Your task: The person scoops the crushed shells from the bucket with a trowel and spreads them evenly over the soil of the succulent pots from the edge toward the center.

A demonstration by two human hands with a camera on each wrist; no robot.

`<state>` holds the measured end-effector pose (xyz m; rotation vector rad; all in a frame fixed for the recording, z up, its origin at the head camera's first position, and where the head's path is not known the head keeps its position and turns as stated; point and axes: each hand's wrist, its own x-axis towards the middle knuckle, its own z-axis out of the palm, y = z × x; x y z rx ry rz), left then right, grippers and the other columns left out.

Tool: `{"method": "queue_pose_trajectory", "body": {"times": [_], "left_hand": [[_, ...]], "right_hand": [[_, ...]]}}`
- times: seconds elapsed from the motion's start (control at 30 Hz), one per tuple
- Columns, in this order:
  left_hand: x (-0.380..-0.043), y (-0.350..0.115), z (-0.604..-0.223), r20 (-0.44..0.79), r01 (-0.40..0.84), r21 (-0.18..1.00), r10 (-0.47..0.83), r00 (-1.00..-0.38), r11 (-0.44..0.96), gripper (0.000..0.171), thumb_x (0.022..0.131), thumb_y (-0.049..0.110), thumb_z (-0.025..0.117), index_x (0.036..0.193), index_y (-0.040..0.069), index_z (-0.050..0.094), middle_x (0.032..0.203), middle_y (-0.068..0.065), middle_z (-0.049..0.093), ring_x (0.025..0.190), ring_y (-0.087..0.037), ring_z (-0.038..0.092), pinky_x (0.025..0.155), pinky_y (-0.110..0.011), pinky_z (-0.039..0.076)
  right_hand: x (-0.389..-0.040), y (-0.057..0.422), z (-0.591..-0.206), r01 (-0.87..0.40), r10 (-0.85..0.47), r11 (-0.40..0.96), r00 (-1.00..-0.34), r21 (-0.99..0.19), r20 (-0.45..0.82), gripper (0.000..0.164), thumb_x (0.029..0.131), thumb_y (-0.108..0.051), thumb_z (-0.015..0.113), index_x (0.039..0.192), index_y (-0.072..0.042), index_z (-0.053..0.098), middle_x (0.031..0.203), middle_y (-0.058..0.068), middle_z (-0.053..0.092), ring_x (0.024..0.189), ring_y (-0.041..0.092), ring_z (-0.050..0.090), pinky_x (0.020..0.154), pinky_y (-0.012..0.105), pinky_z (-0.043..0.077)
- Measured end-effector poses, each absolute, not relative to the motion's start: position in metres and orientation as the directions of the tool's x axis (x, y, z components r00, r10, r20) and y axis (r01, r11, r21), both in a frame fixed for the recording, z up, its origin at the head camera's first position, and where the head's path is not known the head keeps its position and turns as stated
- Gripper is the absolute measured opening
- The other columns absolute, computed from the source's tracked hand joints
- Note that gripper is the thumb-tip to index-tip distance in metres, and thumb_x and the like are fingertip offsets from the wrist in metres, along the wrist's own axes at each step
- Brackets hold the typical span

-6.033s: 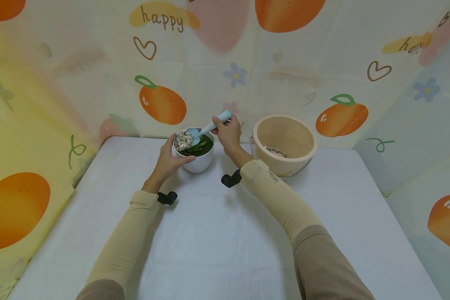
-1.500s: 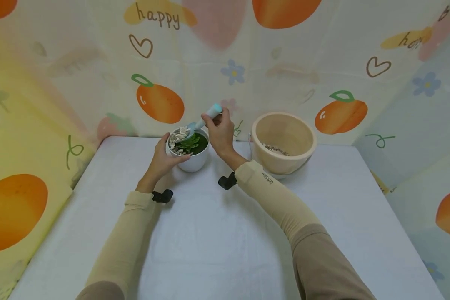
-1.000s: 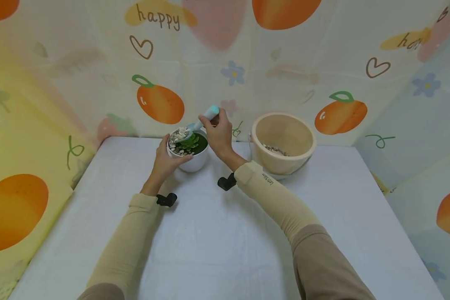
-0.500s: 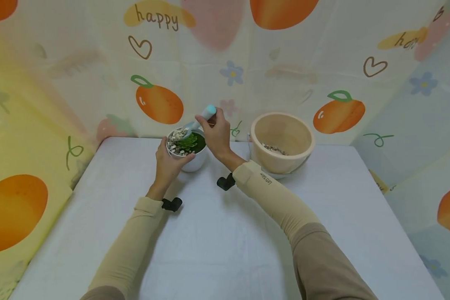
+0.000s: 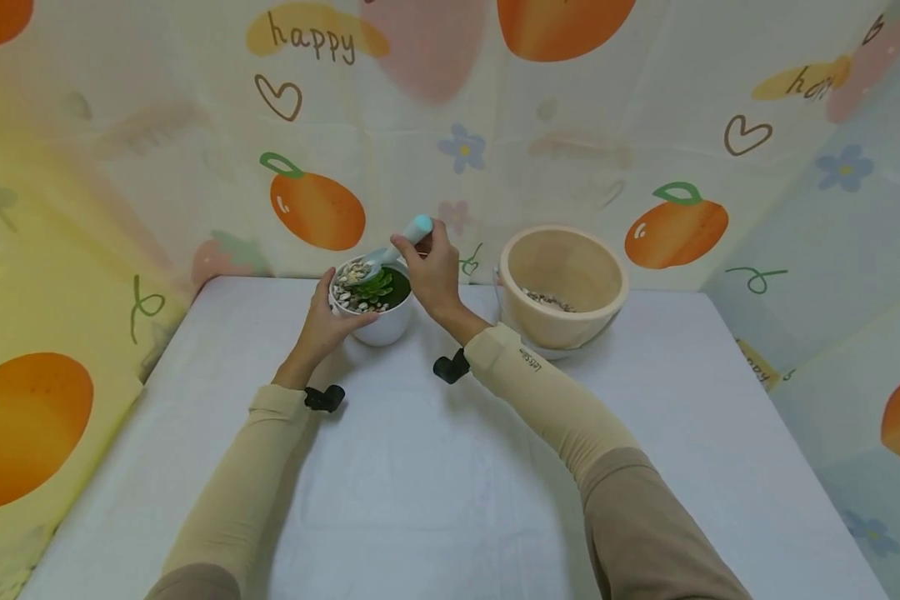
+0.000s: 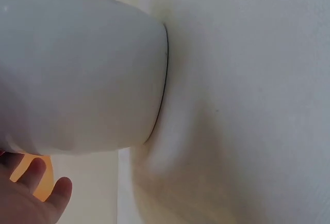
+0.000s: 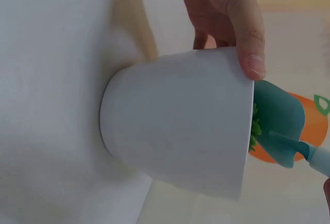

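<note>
A white flower pot [image 5: 384, 330] stands on the table, with a green succulent [image 5: 376, 288] in dark soil. White pebbles [image 5: 345, 298] cover the soil's left and front parts. My left hand [image 5: 322, 327] grips the pot from the left, its thumb along the near rim, as the right wrist view also shows. My right hand [image 5: 437, 273] pinches the handle of a light blue trowel [image 5: 416, 232] above the pot. The trowel's blade [image 7: 281, 111] tilts down over the rim beside the leaves, with some pebbles on it. In the left wrist view the pot [image 6: 82, 69] hides most of the left fingers.
A beige bucket [image 5: 562, 327] stands to the right of the pot, a few pebbles [image 5: 547, 300] at its bottom. White cloth [image 5: 420, 467] covers the table. A printed backdrop [image 5: 420, 108] rises directly behind the pot and bucket.
Over six seconds the trowel's load shrinks, and pebbles spread over the soil at the left and front. The right hand shifts slightly left and the handle tilts steeper; the left hand stays on the pot.
</note>
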<state>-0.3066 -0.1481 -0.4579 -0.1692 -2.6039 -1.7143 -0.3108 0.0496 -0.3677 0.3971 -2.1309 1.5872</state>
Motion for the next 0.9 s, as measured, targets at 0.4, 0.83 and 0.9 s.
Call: {"method": "queue_pose_trajectory", "body": {"times": [0.4, 0.83, 0.9], "left_hand": [[-0.302, -0.134, -0.464, 0.199, 0.164, 0.899, -0.044, -0.979, 0.406, 0.111, 0.072, 0.037, 0.085, 0.154, 0.005, 0.018, 0.155, -0.018, 0.031, 0.141, -0.034, 0.029, 0.117, -0.056, 0.024], [-0.287, -0.114, -0.461, 0.241, 0.121, 0.87, -0.198, -0.95, 0.478, 0.112, 0.07, 0.043, 0.085, 0.152, 0.003, 0.021, 0.152, -0.02, 0.033, 0.14, -0.038, 0.027, 0.113, -0.059, 0.027], [-0.288, -0.117, -0.462, 0.242, 0.119, 0.86, -0.19, -0.951, 0.497, 0.113, 0.07, 0.045, 0.085, 0.152, 0.003, 0.021, 0.151, -0.021, 0.033, 0.139, -0.038, 0.028, 0.112, -0.06, 0.027]], "right_hand": [[-0.31, 0.048, -0.367, -0.48, 0.0, 0.298, -0.864, -0.825, 0.503, 0.037, 0.095, -0.025, 0.064, 0.12, 0.0, 0.052, 0.101, 0.016, 0.071, 0.094, 0.024, 0.068, 0.085, 0.027, 0.056], [-0.307, 0.043, -0.362, -0.52, 0.052, 0.341, -0.821, -0.783, 0.568, 0.039, 0.092, -0.025, 0.068, 0.117, 0.001, 0.054, 0.096, 0.015, 0.072, 0.088, 0.023, 0.07, 0.076, 0.025, 0.056], [-0.306, 0.042, -0.362, -0.522, 0.049, 0.353, -0.818, -0.777, 0.573, 0.039, 0.092, -0.026, 0.068, 0.117, 0.001, 0.054, 0.095, 0.015, 0.072, 0.087, 0.023, 0.07, 0.077, 0.024, 0.056]]}}
